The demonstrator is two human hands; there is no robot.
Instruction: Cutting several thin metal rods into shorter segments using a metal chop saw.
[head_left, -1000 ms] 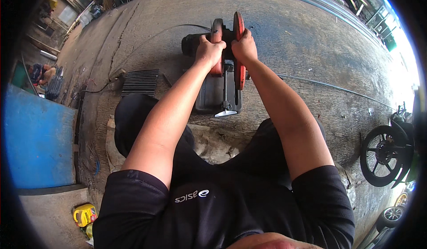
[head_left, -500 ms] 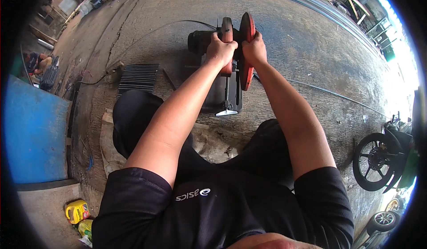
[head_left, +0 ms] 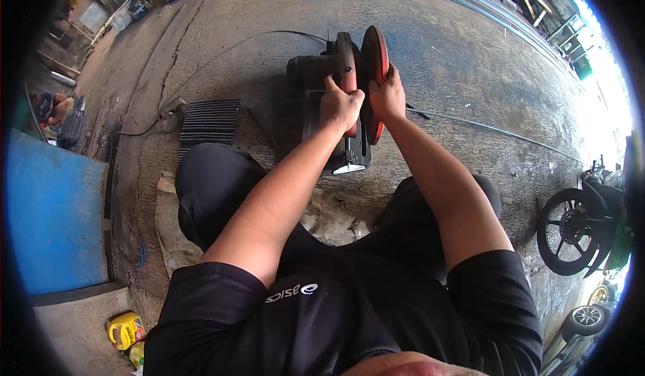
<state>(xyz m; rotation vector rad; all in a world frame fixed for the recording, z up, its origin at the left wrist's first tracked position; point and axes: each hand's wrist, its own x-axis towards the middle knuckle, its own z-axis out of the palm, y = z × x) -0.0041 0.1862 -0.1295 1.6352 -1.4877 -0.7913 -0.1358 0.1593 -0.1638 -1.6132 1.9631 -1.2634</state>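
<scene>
In front of my knees a cut-off saw stands on the floor, its dark motor (head_left: 314,72) to the left and its black base (head_left: 313,115) underneath. My left hand (head_left: 342,110) is closed round the saw's red handle (head_left: 347,67). With my right hand (head_left: 389,99) I grip the round red blade guard (head_left: 374,45), fingers on its right side and thumb toward the handle. The guard hides most of the blade area. At the near end of the base sits a pale vise crank (head_left: 349,170), which neither hand touches.
Left of the saw lies a row of dark cut bars (head_left: 209,122). A long thin rod (head_left: 497,131) runs off to the right. A blue panel (head_left: 57,208), a yellow jug (head_left: 126,330) and a motorcycle wheel (head_left: 568,233) stand around me; long bars (head_left: 443,1) lie at the far side.
Both hands have come slightly nearer and lower, together with the saw's handle and guard. My grip on each looks the same. The view has shifted a little.
</scene>
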